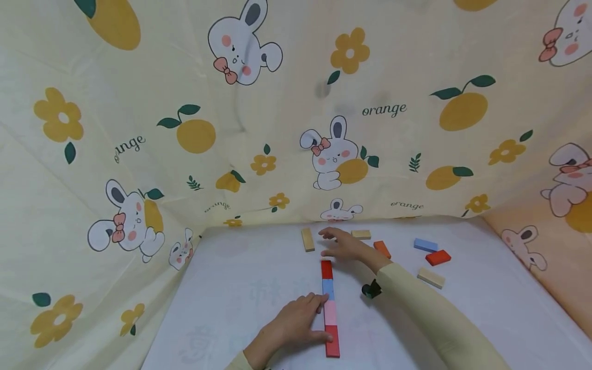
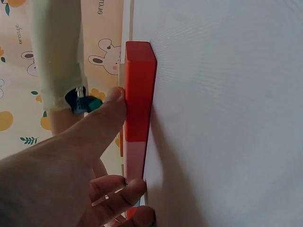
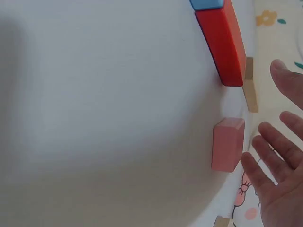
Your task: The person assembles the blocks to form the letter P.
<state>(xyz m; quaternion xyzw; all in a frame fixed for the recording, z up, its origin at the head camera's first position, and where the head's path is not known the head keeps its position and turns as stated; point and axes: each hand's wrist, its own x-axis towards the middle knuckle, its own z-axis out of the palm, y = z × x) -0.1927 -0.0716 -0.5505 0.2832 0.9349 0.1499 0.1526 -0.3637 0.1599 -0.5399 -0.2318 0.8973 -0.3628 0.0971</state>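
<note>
A straight row of wooden blocks lies on the white table. From far to near they are a red block, a blue block, a pink block and another red block. My left hand rests along the row's left side, its thumb on the near red block and its fingertips at the blue and pink ones. Beyond the row's far end, my right hand hovers with spread fingers, holding nothing. In the right wrist view a separate pink block stands near its fingertips; the head view hides it.
Natural wood blocks lie at the back, one left and one right of the right hand. Farther right are an orange block, a blue block, a red block and a wood block. A patterned cloth hangs behind.
</note>
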